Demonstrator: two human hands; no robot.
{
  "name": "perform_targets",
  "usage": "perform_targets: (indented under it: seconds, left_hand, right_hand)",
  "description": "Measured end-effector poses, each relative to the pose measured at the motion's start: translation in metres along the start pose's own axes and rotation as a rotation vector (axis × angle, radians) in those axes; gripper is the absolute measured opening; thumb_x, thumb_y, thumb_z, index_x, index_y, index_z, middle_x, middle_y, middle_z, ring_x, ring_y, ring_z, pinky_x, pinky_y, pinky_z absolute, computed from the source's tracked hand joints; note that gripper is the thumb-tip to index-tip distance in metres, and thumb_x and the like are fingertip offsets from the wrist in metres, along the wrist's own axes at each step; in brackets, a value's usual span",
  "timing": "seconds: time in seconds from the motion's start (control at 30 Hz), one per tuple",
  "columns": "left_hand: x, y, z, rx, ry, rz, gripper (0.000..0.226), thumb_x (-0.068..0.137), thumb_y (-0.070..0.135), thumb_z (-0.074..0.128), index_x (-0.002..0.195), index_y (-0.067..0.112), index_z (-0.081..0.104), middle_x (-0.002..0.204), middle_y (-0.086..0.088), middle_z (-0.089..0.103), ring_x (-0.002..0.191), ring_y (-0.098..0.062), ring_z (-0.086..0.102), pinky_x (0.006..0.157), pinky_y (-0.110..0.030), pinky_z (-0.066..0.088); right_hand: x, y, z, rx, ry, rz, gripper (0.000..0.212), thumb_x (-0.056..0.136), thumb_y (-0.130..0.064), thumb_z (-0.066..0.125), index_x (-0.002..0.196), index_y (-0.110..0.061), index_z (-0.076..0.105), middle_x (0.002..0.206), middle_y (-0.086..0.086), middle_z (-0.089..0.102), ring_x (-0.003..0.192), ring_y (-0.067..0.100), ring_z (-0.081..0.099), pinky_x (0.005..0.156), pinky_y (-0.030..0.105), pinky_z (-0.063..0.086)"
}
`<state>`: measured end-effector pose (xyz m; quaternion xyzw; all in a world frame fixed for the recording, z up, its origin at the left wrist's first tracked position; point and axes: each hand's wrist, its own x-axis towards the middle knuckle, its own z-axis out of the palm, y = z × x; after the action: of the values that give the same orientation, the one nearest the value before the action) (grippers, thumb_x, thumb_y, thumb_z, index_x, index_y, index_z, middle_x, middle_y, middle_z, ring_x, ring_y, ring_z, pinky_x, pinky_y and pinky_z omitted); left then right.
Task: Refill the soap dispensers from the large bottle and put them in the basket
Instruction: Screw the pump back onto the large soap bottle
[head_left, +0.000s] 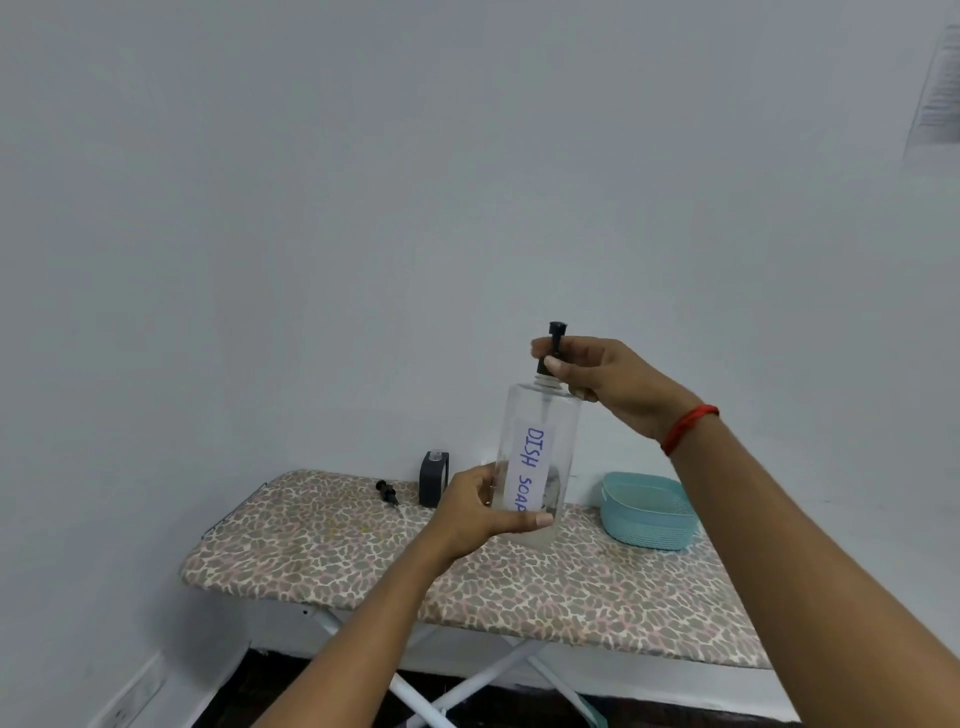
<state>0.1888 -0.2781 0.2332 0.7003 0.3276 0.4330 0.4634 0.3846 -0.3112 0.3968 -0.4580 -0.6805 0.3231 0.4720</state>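
Note:
A clear plastic bottle (537, 441) with a white label reading DISH SOAP is held upright in the air above the board. My left hand (480, 512) grips its lower part. My right hand (597, 384) is closed around the black pump top (555, 343) at the bottle's neck. A teal basket (647, 512) sits on the board to the right, behind my right forearm. A small dark dispenser (434, 478) without its pump stands at the back of the board. A loose black pump head (387, 491) lies to its left.
The objects rest on an ironing board (337, 551) with a leopard-print cover and white crossed legs. A plain pale wall stands close behind it. The dark floor shows below.

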Motion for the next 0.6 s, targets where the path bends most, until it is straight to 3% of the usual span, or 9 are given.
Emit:
perform_targets:
  seconds: [0.1, 0.17, 0.23, 0.3, 0.37, 0.43, 0.5, 0.6]
  left_hand:
    - [-0.002, -0.004, 0.001, 0.003, 0.032, 0.005, 0.064, 0.065, 0.026, 0.099, 0.123, 0.025, 0.072, 0.113, 0.007, 0.078, 0.106, -0.014, 0.074, 0.086, -0.029, 0.062]
    - [-0.002, -0.004, 0.005, 0.024, 0.137, 0.043, 0.067, 0.064, 0.028, 0.1, 0.123, 0.022, 0.07, 0.109, 0.009, 0.077, 0.103, -0.014, 0.073, 0.082, -0.024, 0.061]
    - [-0.003, 0.002, 0.011, 0.077, 0.234, 0.094, 0.065, 0.064, 0.027, 0.1, 0.117, 0.028, 0.062, 0.107, 0.021, 0.068, 0.1, -0.005, 0.067, 0.076, -0.014, 0.056]
    - [-0.004, 0.004, 0.013, 0.119, 0.252, 0.111, 0.067, 0.064, 0.027, 0.1, 0.114, 0.035, 0.055, 0.105, 0.029, 0.059, 0.096, 0.004, 0.06, 0.071, -0.007, 0.05]
    - [-0.004, -0.001, 0.008, 0.116, 0.235, 0.086, 0.066, 0.062, 0.029, 0.1, 0.113, 0.033, 0.058, 0.106, 0.025, 0.064, 0.096, 0.002, 0.063, 0.073, -0.008, 0.053]
    - [-0.003, -0.01, -0.004, 0.064, 0.162, 0.027, 0.067, 0.061, 0.031, 0.101, 0.119, 0.024, 0.068, 0.113, 0.012, 0.075, 0.102, -0.01, 0.071, 0.083, -0.021, 0.06]
    - [-0.008, -0.014, -0.012, 0.011, 0.064, -0.009, 0.062, 0.064, 0.025, 0.1, 0.119, 0.029, 0.071, 0.112, 0.009, 0.078, 0.105, -0.012, 0.074, 0.086, -0.028, 0.062]
    - [-0.011, -0.016, -0.012, 0.013, 0.054, -0.006, 0.059, 0.066, 0.022, 0.098, 0.119, 0.027, 0.072, 0.111, 0.01, 0.079, 0.105, -0.01, 0.074, 0.086, -0.027, 0.061]
  right_hand:
    - [0.003, 0.004, 0.001, -0.013, -0.027, 0.021, 0.029, 0.097, -0.01, 0.065, 0.125, -0.009, 0.068, 0.116, 0.003, 0.076, 0.095, 0.003, 0.069, 0.062, 0.013, 0.042]
    - [0.005, 0.008, 0.015, 0.059, 0.173, 0.005, 0.028, 0.089, -0.011, 0.076, 0.116, -0.004, 0.072, 0.104, 0.007, 0.078, 0.083, 0.003, 0.072, 0.061, 0.01, 0.045]
    - [0.007, 0.018, 0.032, 0.095, 0.448, -0.001, 0.031, 0.077, -0.021, 0.088, 0.102, -0.007, 0.077, 0.092, 0.003, 0.078, 0.078, 0.005, 0.073, 0.067, 0.013, 0.05]
    - [0.008, 0.027, 0.041, 0.064, 0.615, 0.006, 0.033, 0.072, -0.031, 0.091, 0.095, -0.012, 0.077, 0.086, -0.002, 0.077, 0.078, 0.006, 0.072, 0.07, 0.014, 0.052]
    - [0.007, 0.03, 0.04, 0.053, 0.561, 0.0, 0.034, 0.074, -0.035, 0.089, 0.098, -0.014, 0.077, 0.09, -0.002, 0.078, 0.083, 0.007, 0.073, 0.071, 0.016, 0.052]
    - [0.007, 0.028, 0.032, 0.061, 0.342, 0.014, 0.033, 0.084, -0.031, 0.081, 0.111, -0.013, 0.075, 0.1, -0.001, 0.077, 0.083, 0.005, 0.071, 0.066, 0.018, 0.046]
    - [0.004, 0.025, 0.022, 0.044, 0.131, 0.039, 0.03, 0.094, -0.023, 0.07, 0.122, -0.011, 0.07, 0.104, -0.001, 0.074, 0.069, -0.003, 0.063, 0.058, 0.019, 0.035]
    - [0.006, 0.024, 0.021, 0.012, 0.072, 0.038, 0.026, 0.097, -0.015, 0.066, 0.122, -0.009, 0.069, 0.11, 0.002, 0.076, 0.08, 0.001, 0.067, 0.052, 0.017, 0.033]
